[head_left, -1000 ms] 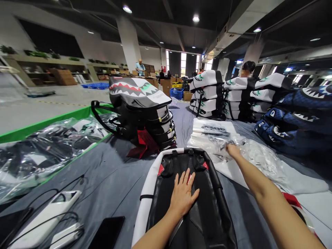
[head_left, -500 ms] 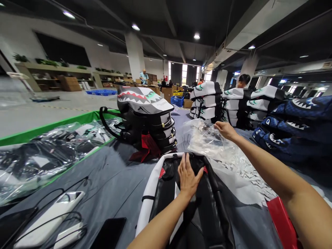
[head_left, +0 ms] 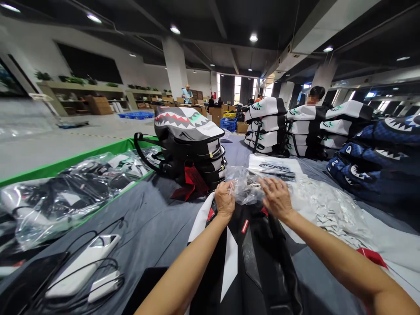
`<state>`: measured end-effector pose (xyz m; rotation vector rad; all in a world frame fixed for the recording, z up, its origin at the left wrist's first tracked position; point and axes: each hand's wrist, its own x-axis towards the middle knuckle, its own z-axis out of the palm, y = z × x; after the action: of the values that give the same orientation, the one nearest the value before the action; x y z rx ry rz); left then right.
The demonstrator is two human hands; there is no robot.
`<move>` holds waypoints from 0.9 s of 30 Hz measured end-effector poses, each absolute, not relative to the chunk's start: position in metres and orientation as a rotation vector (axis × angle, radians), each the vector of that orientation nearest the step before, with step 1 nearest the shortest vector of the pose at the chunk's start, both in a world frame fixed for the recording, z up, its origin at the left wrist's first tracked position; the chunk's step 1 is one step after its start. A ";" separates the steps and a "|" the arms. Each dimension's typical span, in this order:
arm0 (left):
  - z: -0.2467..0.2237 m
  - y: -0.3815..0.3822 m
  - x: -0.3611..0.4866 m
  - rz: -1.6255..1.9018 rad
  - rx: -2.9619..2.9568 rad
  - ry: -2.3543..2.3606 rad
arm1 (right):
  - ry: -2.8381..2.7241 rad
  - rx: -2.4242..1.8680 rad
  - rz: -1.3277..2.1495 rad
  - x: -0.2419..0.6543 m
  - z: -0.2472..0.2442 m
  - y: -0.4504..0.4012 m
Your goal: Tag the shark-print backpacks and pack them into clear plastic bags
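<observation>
A crumpled clear plastic bag is between my two hands, over the top end of a backpack. My left hand is closed on the bag's left side. At its right side, the bent fingers of my right hand hold the plastic, the thumb partly hidden. Below them the black and white backpack lies on the grey cloth, straps up, with a small red label and red patches near its top.
Shark-mouth backpacks are stacked ahead; more white stacks and blue ones stand right. White packets in plastic lie right. Bagged goods fill a green-edged container left. A white device with cables is front left. People work beyond.
My right hand has drawn the plastic bag toward me, over the backpack. My left hand has moved from lying flat on the backpack to gripping the bag. The view has shifted slightly.
</observation>
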<state>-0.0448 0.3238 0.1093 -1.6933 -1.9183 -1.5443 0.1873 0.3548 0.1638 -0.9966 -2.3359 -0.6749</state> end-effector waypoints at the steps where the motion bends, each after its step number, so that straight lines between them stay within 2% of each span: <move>1: 0.111 0.321 -0.051 -1.530 -1.732 -1.895 | -2.288 -1.089 -0.662 0.195 0.163 0.365; 5: 0.110 0.309 -0.085 -1.298 -1.981 -1.789 | -2.101 -1.465 -0.535 0.229 0.166 0.396; 7: 0.105 0.306 -0.094 -1.197 -2.029 -1.791 | -2.140 -1.319 -0.477 0.226 0.161 0.383; 10: 0.103 0.307 -0.078 -1.222 -1.962 -1.856 | -2.242 -0.860 -0.410 0.187 0.147 0.341; 12: 0.109 0.306 -0.055 -1.252 -1.952 -1.841 | -2.240 -0.774 -0.351 0.158 0.145 0.327; 15: 0.125 0.297 -0.037 -1.252 -2.031 -1.593 | -2.148 -1.023 -0.324 0.152 0.154 0.349; 19: 0.133 0.280 -0.077 -1.088 -2.141 -1.370 | -1.981 -1.466 -0.196 0.216 0.160 0.401; 22: 0.122 0.281 -0.125 -1.236 -2.135 -1.779 | -1.750 -1.651 0.204 0.256 0.147 0.416; 24: 0.112 0.292 -0.147 -1.474 -1.910 -2.123 | -1.637 -1.685 0.386 0.260 0.135 0.422; 27: 0.096 0.318 -0.161 -1.712 -1.479 -2.393 | -1.494 -1.640 0.621 0.243 0.128 0.438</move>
<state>-0.1607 0.3181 0.0956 -1.4795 -2.3935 -1.7122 0.2427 0.4380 0.1281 -1.6397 -1.4936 0.6211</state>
